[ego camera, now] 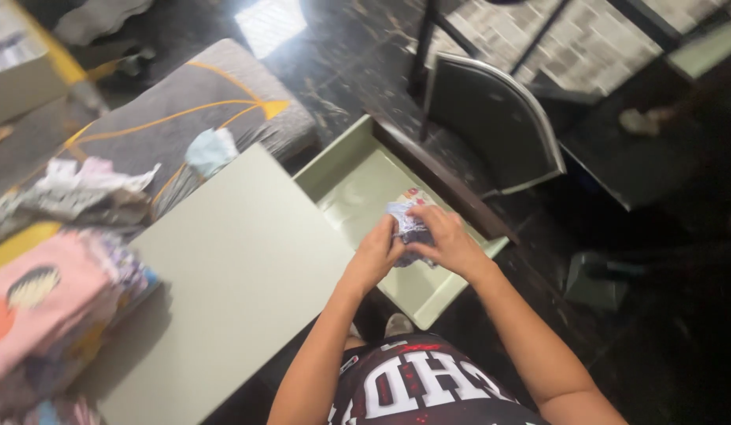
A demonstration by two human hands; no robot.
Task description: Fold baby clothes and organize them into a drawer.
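Both hands meet over an open pale green drawer, pulled out at the right of the pale green worktop. The left hand and the right hand have their fingers closed on a small bluish patterned cloth, bunched between them just above the drawer's floor. The cloth looks like a small garment, though the blur makes its kind hard to tell.

The step in hand seems to be folding or tightening this piece into a compact bundle while it hangs over the drawer. The next move would call for keeping the folds pinched together with both hands and lowering the bundle flat against the drawer's bare bottom, so that it does not spring open on release.

On the left of the worktop lies a stack of folded clothes, pink on top. Farther left, loose laundry rests on a grey cushion with yellow lines. A dark chair stands beyond the drawer.
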